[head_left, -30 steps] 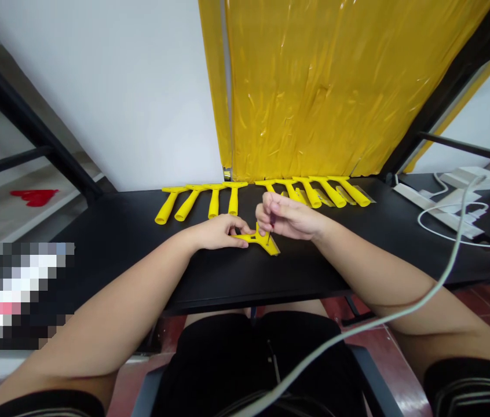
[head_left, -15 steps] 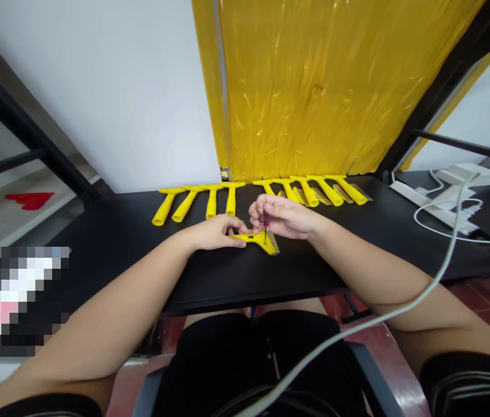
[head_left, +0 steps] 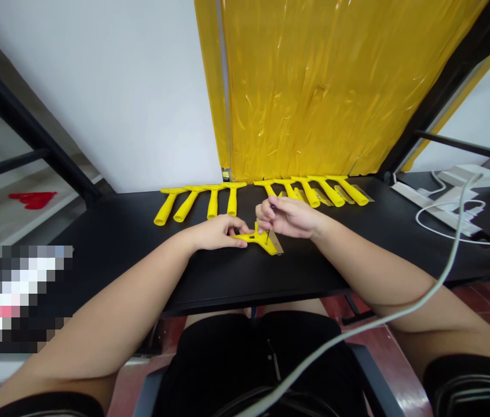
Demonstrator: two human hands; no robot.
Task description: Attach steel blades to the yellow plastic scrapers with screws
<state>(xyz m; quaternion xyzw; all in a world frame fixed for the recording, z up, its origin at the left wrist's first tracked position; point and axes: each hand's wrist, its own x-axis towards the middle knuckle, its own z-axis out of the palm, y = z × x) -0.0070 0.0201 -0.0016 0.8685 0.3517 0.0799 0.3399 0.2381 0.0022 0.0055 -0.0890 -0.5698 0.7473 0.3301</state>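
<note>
On the black table, my left hand is closed round the handle of a yellow scraper. The scraper lies with its wide head to the right, and a metal blade shows along that end. Above the head, my right hand is closed on a small screwdriver. Its thin shaft points down at the scraper's head, while the fingers cover most of its handle. Whether the tip sits in a screw I cannot make out.
Behind my hands several yellow scrapers lie in a row along the back of the black table; blades show among those on the right. White power strips lie at the right. A white cable hangs across my right arm.
My right hand has shifted slightly right, and the screwdriver leans more, with its handle to the right. More of the scraper's head and blade shows. The left hand holds its place.
</note>
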